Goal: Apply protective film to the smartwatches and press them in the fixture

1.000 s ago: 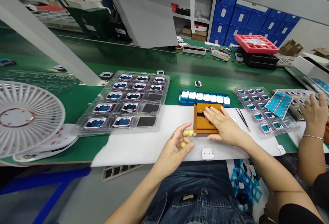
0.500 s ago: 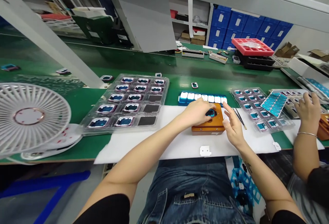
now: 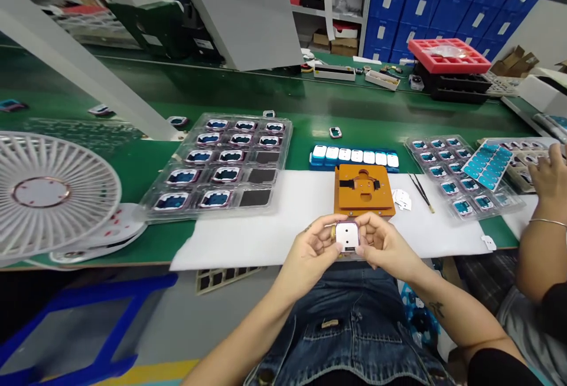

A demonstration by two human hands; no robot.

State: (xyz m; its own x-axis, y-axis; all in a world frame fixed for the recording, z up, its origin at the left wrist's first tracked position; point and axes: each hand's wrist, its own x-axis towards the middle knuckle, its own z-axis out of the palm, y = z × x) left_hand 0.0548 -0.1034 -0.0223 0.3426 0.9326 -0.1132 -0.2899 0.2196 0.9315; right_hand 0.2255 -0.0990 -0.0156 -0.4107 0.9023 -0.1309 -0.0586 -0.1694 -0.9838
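Note:
A small square part with a white face and purple edge is held upright between both hands. My left hand pinches its left side, and my right hand grips its right side. Just beyond them, the orange fixture block has its recess exposed, with black pieces at either side. A row of white-faced pieces on a blue strip lies behind the block. To its right are white cutouts and black tweezers on the white mat.
A clear tray of framed parts stands left, beyond a white fan. Another parts tray with a blue sheet lies right. At the far right is another person's hand. One loose part lies behind the strip.
Both hands have moved from the orange block towards my body, now holding the part between them. The block's recess is uncovered. The view has tilted down slightly.

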